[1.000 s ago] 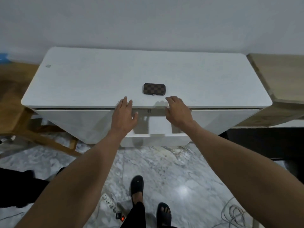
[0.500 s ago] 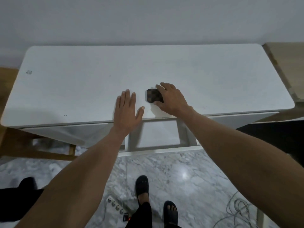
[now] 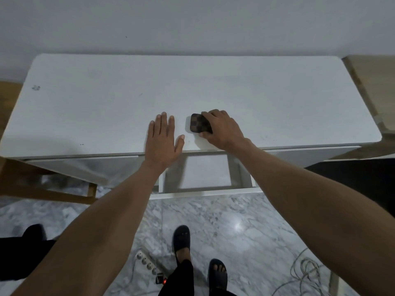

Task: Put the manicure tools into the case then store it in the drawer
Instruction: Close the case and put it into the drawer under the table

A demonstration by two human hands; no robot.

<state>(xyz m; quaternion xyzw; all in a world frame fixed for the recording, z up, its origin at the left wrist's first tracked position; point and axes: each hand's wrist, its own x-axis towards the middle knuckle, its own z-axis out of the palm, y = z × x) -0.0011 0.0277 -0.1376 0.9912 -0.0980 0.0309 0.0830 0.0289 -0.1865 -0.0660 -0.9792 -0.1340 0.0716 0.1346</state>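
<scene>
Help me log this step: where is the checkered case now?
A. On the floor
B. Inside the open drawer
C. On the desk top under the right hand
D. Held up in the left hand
C: the checkered case lies on the white desk top with the right hand gripping it; the open drawer below shows nothing in it.

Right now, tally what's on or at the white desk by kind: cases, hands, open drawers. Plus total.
Checkered case: 1, on the desk top, under the right hand's fingers
Hands: 2, left hand flat on the desk, right hand on the case
Open drawer: 1, pulled out below the front edge
Total: 4
</scene>
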